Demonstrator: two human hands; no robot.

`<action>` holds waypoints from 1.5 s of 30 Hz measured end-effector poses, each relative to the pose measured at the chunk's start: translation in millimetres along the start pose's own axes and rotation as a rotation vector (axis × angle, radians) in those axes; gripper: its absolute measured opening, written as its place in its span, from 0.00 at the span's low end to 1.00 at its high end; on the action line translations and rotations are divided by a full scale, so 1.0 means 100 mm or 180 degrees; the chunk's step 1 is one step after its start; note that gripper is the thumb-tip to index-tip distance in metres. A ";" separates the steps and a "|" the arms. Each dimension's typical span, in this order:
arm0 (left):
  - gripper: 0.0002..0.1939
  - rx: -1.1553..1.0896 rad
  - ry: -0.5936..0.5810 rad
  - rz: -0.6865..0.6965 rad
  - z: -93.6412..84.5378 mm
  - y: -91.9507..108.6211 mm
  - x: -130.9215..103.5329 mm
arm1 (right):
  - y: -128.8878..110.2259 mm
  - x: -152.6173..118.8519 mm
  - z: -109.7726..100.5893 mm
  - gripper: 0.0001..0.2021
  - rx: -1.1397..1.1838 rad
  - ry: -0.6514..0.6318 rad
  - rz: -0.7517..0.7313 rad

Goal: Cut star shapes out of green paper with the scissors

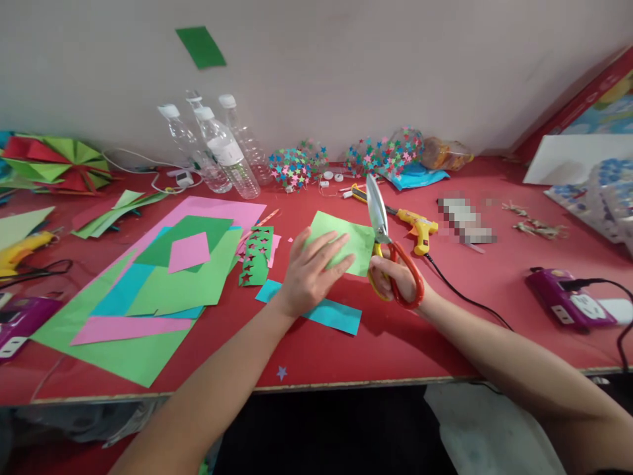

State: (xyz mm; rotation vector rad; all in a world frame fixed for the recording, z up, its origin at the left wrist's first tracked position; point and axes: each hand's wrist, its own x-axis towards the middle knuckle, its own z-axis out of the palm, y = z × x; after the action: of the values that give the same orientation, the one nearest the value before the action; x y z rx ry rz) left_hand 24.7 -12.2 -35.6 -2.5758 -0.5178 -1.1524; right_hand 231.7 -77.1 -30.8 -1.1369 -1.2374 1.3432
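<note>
My left hand [314,267] lies spread on a light green paper square [361,241], its fingers apart over the left part of the sheet. Scissors [378,211] with one red and one yellow handle are in my right hand [395,274], at the right edge of that sheet. Their blades point up and away from me and look closed. Beneath my left wrist a blue paper strip [336,315] lies on the table. Just left of the sheet is a green strip with star-shaped holes [257,257].
Coloured sheets [173,284] cover the left of the red table [395,349]. Plastic bottles [232,158] and star-covered balls [291,168] stand along the wall. A yellow glue gun [419,229] with a black cord and a purple power strip [568,300] are at right.
</note>
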 end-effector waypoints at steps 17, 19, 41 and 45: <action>0.19 -0.4085 -0.1179 -0.3463 0.07 0.27 0.04 | -0.03 -0.08 0.10 0.19 -0.0416 0.0304 -0.0070; 0.18 -0.4078 -0.1258 -0.3983 0.06 0.31 0.03 | -0.07 -0.11 0.14 0.17 -0.0734 0.0261 0.0161; 0.20 -0.3189 0.0875 -0.3868 0.05 -0.10 -0.04 | -0.09 -0.16 0.01 0.26 -0.1155 -0.1153 0.0827; 0.20 -0.3111 0.0838 -0.3768 0.07 -0.09 -0.06 | -0.09 -0.15 0.01 0.27 -0.1077 -0.1151 0.0732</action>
State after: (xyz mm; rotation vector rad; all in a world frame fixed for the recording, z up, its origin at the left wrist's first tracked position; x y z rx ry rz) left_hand 21.4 -2.5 -43.7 -2.6189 -1.9541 -2.5709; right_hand 233.2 -91.5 -21.0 -1.3406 -1.6842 1.6020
